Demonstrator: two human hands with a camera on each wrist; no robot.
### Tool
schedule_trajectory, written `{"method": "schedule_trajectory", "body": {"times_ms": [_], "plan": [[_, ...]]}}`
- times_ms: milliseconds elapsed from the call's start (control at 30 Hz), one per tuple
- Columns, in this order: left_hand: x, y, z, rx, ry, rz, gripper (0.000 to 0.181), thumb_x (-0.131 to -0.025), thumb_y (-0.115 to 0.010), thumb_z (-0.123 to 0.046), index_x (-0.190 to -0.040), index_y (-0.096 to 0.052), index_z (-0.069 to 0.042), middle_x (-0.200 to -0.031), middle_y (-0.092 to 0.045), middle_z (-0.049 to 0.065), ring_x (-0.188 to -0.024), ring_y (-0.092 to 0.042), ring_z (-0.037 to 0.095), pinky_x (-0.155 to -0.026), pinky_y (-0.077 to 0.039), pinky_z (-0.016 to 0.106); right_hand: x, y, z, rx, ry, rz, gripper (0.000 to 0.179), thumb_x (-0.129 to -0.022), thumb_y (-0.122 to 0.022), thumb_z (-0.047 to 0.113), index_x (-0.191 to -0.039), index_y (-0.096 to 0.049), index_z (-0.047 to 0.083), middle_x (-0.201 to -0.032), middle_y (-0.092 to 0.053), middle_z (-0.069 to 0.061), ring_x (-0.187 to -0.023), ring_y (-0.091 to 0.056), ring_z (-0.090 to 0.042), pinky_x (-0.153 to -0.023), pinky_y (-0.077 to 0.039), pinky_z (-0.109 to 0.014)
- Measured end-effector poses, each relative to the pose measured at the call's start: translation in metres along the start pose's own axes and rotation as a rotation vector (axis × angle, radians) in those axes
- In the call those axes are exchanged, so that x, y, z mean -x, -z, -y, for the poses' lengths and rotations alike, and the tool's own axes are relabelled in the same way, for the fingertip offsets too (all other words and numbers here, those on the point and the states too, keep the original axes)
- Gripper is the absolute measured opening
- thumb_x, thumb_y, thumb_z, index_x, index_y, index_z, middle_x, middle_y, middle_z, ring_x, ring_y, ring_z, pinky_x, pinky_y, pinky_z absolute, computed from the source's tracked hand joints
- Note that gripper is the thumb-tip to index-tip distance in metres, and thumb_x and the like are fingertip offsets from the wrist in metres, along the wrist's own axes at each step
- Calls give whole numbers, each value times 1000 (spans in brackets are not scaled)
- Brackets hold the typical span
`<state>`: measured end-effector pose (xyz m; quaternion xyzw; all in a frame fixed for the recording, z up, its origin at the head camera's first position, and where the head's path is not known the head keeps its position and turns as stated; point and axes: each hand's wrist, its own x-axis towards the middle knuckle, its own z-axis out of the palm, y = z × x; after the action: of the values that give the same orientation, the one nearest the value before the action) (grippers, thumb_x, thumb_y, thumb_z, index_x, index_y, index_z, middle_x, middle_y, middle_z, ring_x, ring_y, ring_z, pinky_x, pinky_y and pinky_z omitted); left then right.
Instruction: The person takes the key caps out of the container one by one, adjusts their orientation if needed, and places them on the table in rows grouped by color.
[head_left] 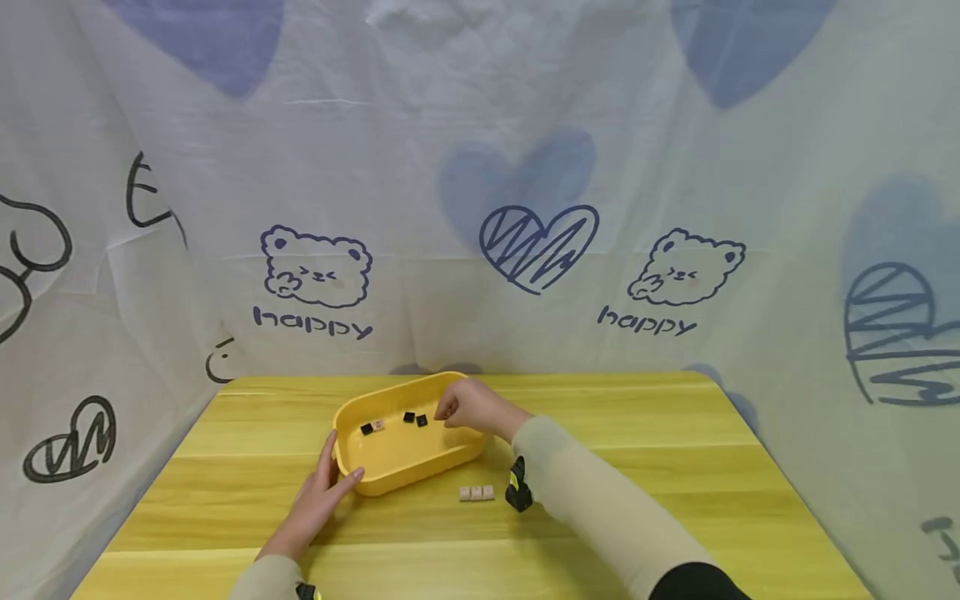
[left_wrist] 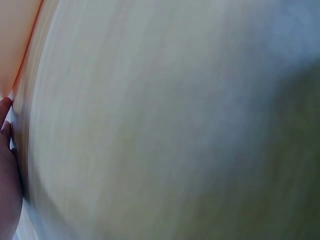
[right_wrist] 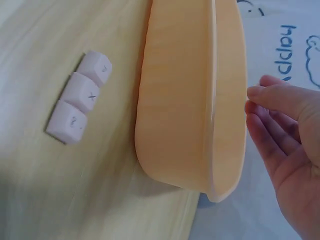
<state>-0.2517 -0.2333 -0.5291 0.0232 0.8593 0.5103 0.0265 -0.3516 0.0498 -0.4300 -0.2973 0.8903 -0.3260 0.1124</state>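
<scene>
A yellow plastic basin [head_left: 408,482] sits at an angle on the table. My left hand [head_left: 311,504] holds its near left corner, thumb at the rim and fingers along the outer wall. Over the basin's right part is my right hand [head_left: 472,408], thumb and fingertips brought together; the right wrist view shows the fingers [right_wrist: 270,137] curled, with nothing visible between them. Inside the basin lie a black keycap [head_left: 367,429] beside a pale pink keycap [head_left: 378,425], and two more black keycaps [head_left: 408,417]. Three pale keycaps [right_wrist: 80,93] stand in a row on the table before the basin.
The wood-grain table [head_left: 637,467] ends at a white cloth [head_left: 420,317] printed with hearts and bears, which hangs behind it and at both sides. A black wrist device [head_left: 518,486] is on the right sleeve, above the table near the pale keycaps.
</scene>
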Motion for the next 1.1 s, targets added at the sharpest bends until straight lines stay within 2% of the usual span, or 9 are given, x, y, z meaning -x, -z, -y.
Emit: {"method": "schedule_trajectory", "body": {"times_ms": [133,333,533,767,1100], "plan": [[1,2,1,17,32,21,91,-98,-56,-42,-157,8,-19,-153,-18,31,-140,-20,45,-111,-15,60,11,2,3,-27,42,-50,16,-85,-71,-4,-95,-77,7,-92,-68,1,-85,-64,-14,-74,-53,-23],[-1,2,1,30,42,30,90,-98,-55,-44,-157,10,-22,-154,-16,31,-142,-17,44,-112,-13,59,32,5,1,-101,37,-81,15,-87,-71,-1,-95,-77,10,-94,-68,0,-82,-64,-12,-70,-54,-24],[-1,0,2,11,10,9,90,-98,-56,-41,-157,8,-17,-152,-20,32,-139,-21,46,-110,-17,62,51,3,-7,-57,66,-80,13,-87,-72,2,-98,-76,8,-92,-68,1,-81,-64,-12,-69,-53,-22],[-1,1,3,2,28,24,90,-98,-55,-44,-157,9,-22,-154,-19,29,-141,-21,44,-111,-15,60,72,-6,-19,-46,97,-146,19,-87,-70,0,-106,-74,-1,-92,-67,-2,-83,-63,-14,-75,-53,-23],[0,3,-3,9,22,24,91,-98,-56,-42,-157,9,-18,-153,-20,30,-141,-21,43,-112,-16,57,97,-16,-36,-105,35,-222,16,-80,-74,-4,-96,-74,-2,-85,-57,-1,-80,-63,-15,-70,-54,-20]]}}
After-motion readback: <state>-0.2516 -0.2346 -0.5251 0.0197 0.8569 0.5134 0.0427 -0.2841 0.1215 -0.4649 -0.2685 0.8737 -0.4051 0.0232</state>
